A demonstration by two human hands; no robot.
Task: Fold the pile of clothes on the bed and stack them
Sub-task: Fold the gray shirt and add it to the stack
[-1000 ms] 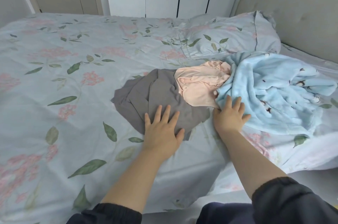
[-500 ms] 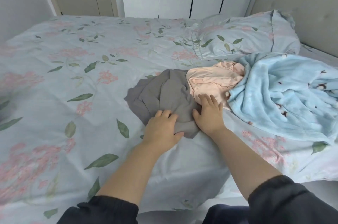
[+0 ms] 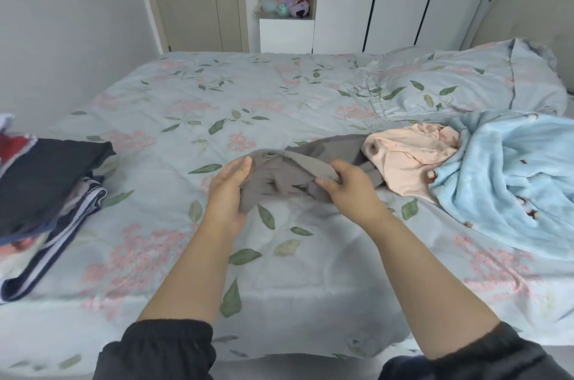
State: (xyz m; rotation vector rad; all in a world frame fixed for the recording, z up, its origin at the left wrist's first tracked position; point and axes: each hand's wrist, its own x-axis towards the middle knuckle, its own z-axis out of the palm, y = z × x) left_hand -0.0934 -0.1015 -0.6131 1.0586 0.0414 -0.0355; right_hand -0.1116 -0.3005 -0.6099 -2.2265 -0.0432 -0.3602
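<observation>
At the centre of the frame we grip the grey garment (image 3: 289, 174), bunched, just above the bed (image 3: 217, 94): our left hand (image 3: 228, 190) clasps its left end, our right hand (image 3: 348, 187) pinches its upper fold. Folded clothes (image 3: 46, 181) sit at left.

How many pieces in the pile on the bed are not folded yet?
3: a grey garment held between the left hand and right hand, a peach garment beside it, a light blue fleece at far right. More may lie hidden underneath.
</observation>
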